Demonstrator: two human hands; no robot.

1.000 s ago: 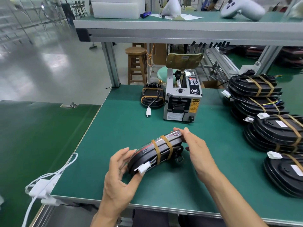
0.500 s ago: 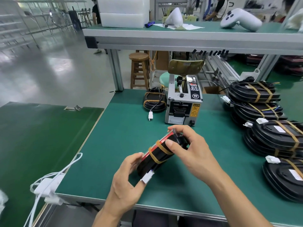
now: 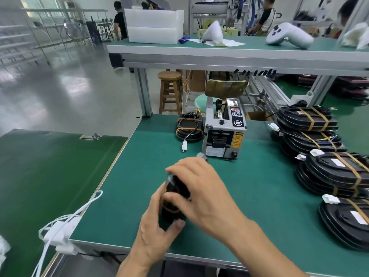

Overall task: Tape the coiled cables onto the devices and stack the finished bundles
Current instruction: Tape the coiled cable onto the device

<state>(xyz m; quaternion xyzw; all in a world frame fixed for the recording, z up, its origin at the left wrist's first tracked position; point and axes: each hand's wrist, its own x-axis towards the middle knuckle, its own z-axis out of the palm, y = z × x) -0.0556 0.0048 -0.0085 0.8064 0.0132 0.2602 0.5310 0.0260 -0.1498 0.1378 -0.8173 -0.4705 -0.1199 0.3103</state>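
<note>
Both hands hold one black device point(image 3: 175, 196) on edge over the green table point(image 3: 259, 196), a little in front of the grey tape dispenser point(image 3: 223, 130). The left hand point(image 3: 157, 232) cups its near end, thumb curled against the casing; the right hand point(image 3: 201, 194) wraps over the top, fingers bent round the far side. To finish well, I would press the tape ends down flat and check the cable sits tight before carrying it to the stack of finished bundles point(image 3: 327, 156) to the right of the dispenser. The device looks dark and slim, blurred, with a tan tape band point(image 3: 171, 210) across it.
</note>
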